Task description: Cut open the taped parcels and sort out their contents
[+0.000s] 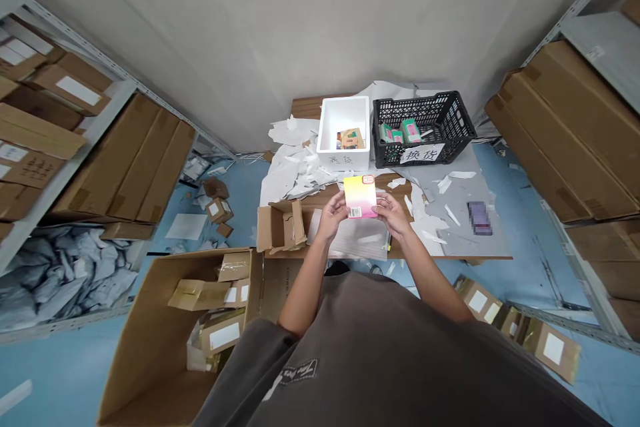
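Both my hands hold one small flat packet [360, 196], yellow fading to pink, with a barcode label at its lower left. My left hand [332, 213] pinches its left edge and my right hand [392, 213] grips its right edge, fingers closed on it. The packet hovers above a wooden table [320, 203], over a sheet of white paper [356, 239]. An open small cardboard box [280, 227] sits just left of my left hand.
Behind the packet stand a white foam box [344, 131] holding a colourful item and a black plastic crate [421, 127] with green-pink packets and a paper sign. Paper scraps litter the table. A large carton [170, 333] of small parcels sits on the floor at left; shelves of cartons flank both sides.
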Demonstrator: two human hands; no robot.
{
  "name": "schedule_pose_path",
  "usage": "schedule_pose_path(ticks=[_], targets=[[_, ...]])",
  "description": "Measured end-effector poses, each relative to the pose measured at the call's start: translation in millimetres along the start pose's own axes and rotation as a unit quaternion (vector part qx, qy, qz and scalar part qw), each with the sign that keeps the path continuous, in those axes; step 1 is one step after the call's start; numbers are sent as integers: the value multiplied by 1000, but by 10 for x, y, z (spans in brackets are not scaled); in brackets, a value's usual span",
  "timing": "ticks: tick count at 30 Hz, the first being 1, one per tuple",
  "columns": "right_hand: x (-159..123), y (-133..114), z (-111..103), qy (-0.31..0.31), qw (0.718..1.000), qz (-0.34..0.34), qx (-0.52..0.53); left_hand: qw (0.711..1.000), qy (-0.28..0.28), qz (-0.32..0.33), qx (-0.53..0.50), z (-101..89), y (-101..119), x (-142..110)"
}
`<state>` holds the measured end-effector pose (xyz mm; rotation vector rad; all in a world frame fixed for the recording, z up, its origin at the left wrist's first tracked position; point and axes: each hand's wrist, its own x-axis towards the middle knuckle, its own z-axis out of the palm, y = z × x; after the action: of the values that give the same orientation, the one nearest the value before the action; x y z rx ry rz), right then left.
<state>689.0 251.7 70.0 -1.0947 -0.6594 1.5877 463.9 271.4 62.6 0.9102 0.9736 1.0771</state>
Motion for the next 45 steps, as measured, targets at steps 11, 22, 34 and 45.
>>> schedule_pose_path(ticks=[11,22,34,45], targets=[[1075,-196,249,32,999,-4,-16,999,16,-18,-33,-282,123,1092],[2827,-266,559,107,993,-45,-7,999,7,-1,-48,-725,195,2946],[3232,-255,380,191,980,-54,-32,988,134,46,58,-861,248,3369],[1864,38,92,144,988,-34,-32,970,142,4,198,-795,-354,2026]])
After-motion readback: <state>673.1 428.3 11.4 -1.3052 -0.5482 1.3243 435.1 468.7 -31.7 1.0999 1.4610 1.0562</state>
